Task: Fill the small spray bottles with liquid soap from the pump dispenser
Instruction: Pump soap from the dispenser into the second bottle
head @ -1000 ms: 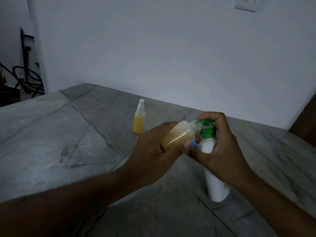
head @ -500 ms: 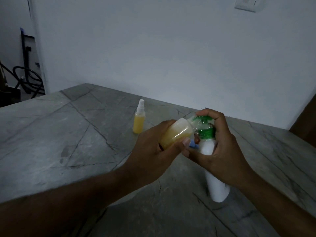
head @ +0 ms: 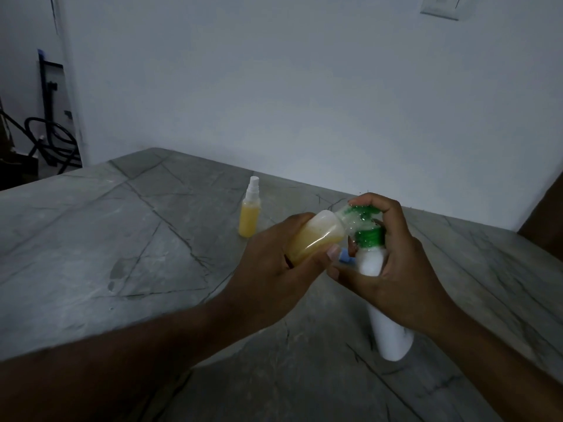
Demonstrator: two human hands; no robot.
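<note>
Above the grey veined counter [head: 91, 254], near its middle, the left hand [head: 274, 275] grips a small open spray bottle [head: 316, 239], fingers and thumb curled round its body. That bottle lies tilted, its long axis running from lower left up to upper right, with the open neck pointing right and slightly up toward the green pump head [head: 362, 216] of the pump dispenser [head: 387, 327]. Yellow liquid soap fills the lower part of the bottle, pooled along its low side. The neck meets the pump's spout; whether they actually touch is too blurred to tell.

The right hand [head: 393, 269] is wrapped round the white dispenser's neck, with a bent finger resting on top of the green pump head. The dispenser stands on the counter leaning, its long axis running from its base at lower right up to the pump at upper left. A small blue thing [head: 345, 257] shows between the two hands; what it is cannot be told.

Farther back on the counter, well apart from the hands, a second small spray bottle [head: 250, 213] stands upright with its white sprayer top on, pointing straight up, and is mostly full of yellow liquid. A white wall [head: 304, 86] rises behind the counter.
</note>
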